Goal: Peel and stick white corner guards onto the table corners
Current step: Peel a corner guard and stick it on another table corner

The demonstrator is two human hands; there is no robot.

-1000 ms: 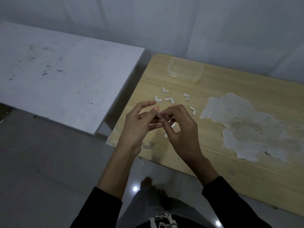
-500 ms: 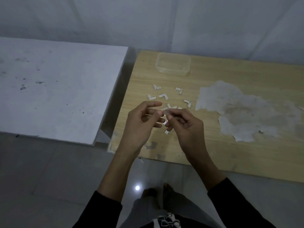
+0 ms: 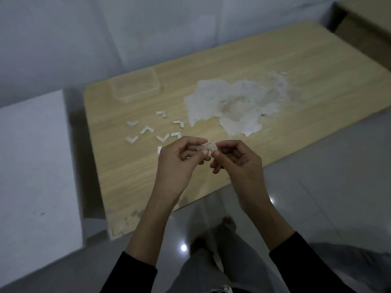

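Pinched at the centre of the frame: one small white corner guard [image 3: 208, 146], gripped from the left by thumb and forefinger of the left hand [image 3: 179, 166] and from the right by the fingertips of the right hand [image 3: 238, 163]. Held up over the near part of the wooden bench [image 3: 232, 60], not touching it.

Just beyond, left of centre, a loose scatter of L-shaped corner guards [image 3: 147, 130] flat on the wood, one partly hidden behind the left knuckles. Farther back, a clear plastic container [image 3: 134, 86]; to its right, a wide pale patch [image 3: 230, 106] of torn surface. At the left edge, a white table [image 3: 31, 166], parted from the bench by a dark gap.

Remaining fingers of both hands curled, wrists angled inward, forearms rising from black sleeves [image 3: 135, 271] at the bottom of the frame, above a glossy grey floor [image 3: 338, 176].
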